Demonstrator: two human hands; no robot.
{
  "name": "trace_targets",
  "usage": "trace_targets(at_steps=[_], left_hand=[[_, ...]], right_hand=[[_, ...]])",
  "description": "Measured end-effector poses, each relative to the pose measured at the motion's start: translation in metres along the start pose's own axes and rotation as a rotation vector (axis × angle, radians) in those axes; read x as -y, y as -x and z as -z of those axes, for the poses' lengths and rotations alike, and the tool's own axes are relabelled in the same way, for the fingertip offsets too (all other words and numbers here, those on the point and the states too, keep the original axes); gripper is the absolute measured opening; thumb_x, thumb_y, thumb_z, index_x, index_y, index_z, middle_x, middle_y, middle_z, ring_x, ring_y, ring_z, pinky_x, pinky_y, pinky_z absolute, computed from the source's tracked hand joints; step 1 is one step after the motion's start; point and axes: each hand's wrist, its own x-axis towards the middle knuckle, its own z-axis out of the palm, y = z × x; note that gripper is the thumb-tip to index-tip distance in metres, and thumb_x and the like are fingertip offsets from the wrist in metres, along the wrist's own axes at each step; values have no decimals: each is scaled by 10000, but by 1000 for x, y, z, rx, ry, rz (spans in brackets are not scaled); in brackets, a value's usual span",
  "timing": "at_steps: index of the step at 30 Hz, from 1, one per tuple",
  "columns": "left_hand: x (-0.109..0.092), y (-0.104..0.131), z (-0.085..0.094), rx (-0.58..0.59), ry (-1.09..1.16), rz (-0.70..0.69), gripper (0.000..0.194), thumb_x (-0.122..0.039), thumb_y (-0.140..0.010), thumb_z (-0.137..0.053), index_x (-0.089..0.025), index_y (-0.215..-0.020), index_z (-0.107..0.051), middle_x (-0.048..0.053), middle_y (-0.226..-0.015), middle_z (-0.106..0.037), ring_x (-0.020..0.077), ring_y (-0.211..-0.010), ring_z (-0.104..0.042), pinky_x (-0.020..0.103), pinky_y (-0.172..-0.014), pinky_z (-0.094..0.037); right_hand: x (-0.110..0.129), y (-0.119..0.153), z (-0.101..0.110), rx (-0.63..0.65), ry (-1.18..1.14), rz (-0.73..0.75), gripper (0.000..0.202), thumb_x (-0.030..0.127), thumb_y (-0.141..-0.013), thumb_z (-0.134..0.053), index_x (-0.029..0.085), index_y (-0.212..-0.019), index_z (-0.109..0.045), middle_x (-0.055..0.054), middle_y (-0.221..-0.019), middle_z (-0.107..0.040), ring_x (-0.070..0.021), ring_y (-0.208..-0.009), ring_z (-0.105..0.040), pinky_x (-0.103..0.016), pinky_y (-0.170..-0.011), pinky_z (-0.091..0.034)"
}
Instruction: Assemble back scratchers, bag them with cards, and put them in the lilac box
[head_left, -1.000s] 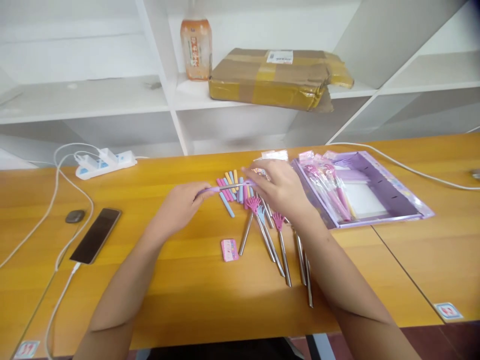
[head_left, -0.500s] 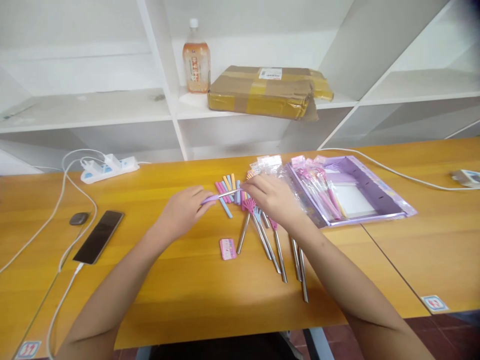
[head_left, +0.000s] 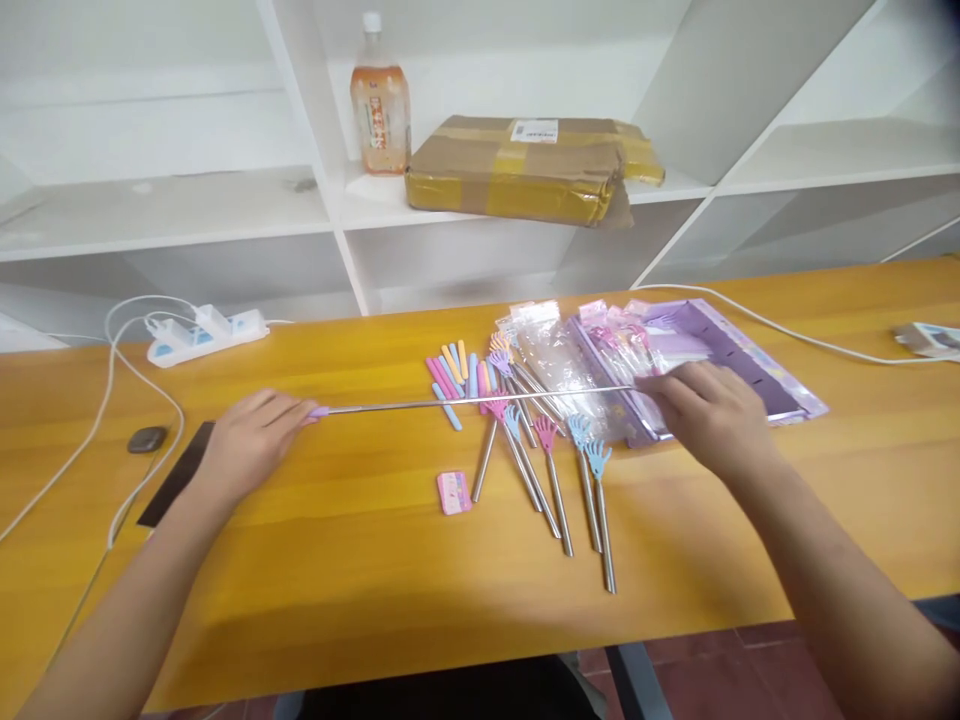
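A telescopic back scratcher (head_left: 405, 406) is stretched out level above the table, its thin metal rod spanning between both hands. My left hand (head_left: 249, 440) is closed round its purple handle end. At the other end my right hand (head_left: 709, 412) pinches the tip, and its fingers hide most of the head. Below the rod lie several retracted back scratchers (head_left: 553, 480) with pink, blue, purple and orange claw heads and metal shafts. Behind them are several coloured handle sleeves (head_left: 448, 370) in pink, yellow, blue and purple. A small stack of pink cards (head_left: 454, 493) sits nearer me.
Clear plastic bags (head_left: 551, 350) lie beside a purple box (head_left: 750, 345) with bagged scratchers inside. At left are a phone (head_left: 180, 478), a dark small device (head_left: 147, 439) and a power strip (head_left: 210, 337) with cables. A bottle (head_left: 381, 120) and a taped carton (head_left: 517, 170) stand on the shelf.
My hands have moved far apart, left hand leftward and right hand rightward. The back scratcher's rod has lengthened between them. The view has shifted slightly.
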Motion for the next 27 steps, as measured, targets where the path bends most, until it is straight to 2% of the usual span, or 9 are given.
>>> trace_targets(at_steps=[2, 4, 8, 11, 14, 18, 22, 27], left_hand=[[7, 13, -1, 23, 50, -9, 167, -312, -1095, -609, -291, -1156, -763, 34, -1042, -824, 245, -899, -706, 403, -833, -539], [9, 23, -6, 48, 84, 2, 164, -314, -1093, -612, -298, -1141, -767, 30, -1016, -825, 245, -880, -718, 407, -816, -538], [10, 40, -22, 85, 110, 20, 185, -344, -1104, -587, -299, -1139, -763, 28, -1029, -825, 237, -851, -730, 411, -797, -552], [8, 47, -31, 98, 161, 10, 199, -349, -1112, -574, -283, -1156, -757, 32, -1077, -827, 235, -907, -761, 399, -834, -590], [7, 47, -34, 71, 173, 37, 202, -356, -1107, -584, -273, -1164, -759, 45, -1064, -823, 244, -921, -778, 393, -848, -609], [7, 44, -35, 93, 172, 67, 230, -380, -1110, -564, -293, -1194, -759, 54, -1097, -817, 250, -947, -783, 392, -866, -625], [0, 40, -42, 124, 170, 21, 258, -359, -1127, -519, -271, -1200, -750, 66, -1098, -811, 238, -951, -771, 383, -871, -622], [-9, 33, -47, 154, 232, 76, 302, -398, -1136, -488, -246, -1167, -747, 75, -1081, -786, 222, -942, -747, 360, -865, -616]], right_hand=[[-18, 21, 4, 65, 16, -54, 108, 267, -1039, -692, 317, -997, -778, -69, -852, -727, -216, -819, -640, -352, -771, -450], [-28, 37, 4, 83, 36, -98, 120, 266, -1033, -696, 323, -976, -784, -70, -849, -741, -216, -800, -651, -356, -768, -467], [-36, 62, -3, 16, 13, -85, 128, 215, -995, -711, 306, -926, -767, -59, -821, -754, -219, -725, -648, -364, -713, -492], [-34, 73, -7, 65, -53, -128, 103, 232, -985, -719, 298, -918, -760, -75, -844, -756, -228, -742, -678, -369, -721, -520], [-29, 75, -6, 92, -79, -186, 68, 270, -992, -719, 299, -951, -765, -96, -888, -760, -247, -784, -714, -387, -738, -537], [-26, 72, -4, 41, -81, -146, 82, 251, -977, -743, 312, -1030, -759, -85, -959, -782, -254, -849, -752, -377, -753, -567], [-26, 70, -6, 93, -72, -140, 108, 219, -996, -692, 316, -1005, -741, -74, -997, -789, -247, -856, -753, -362, -724, -557], [-25, 66, -11, 178, -76, -156, 117, 220, -997, -688, 317, -1002, -752, -70, -964, -776, -235, -837, -733, -349, -714, -526]])
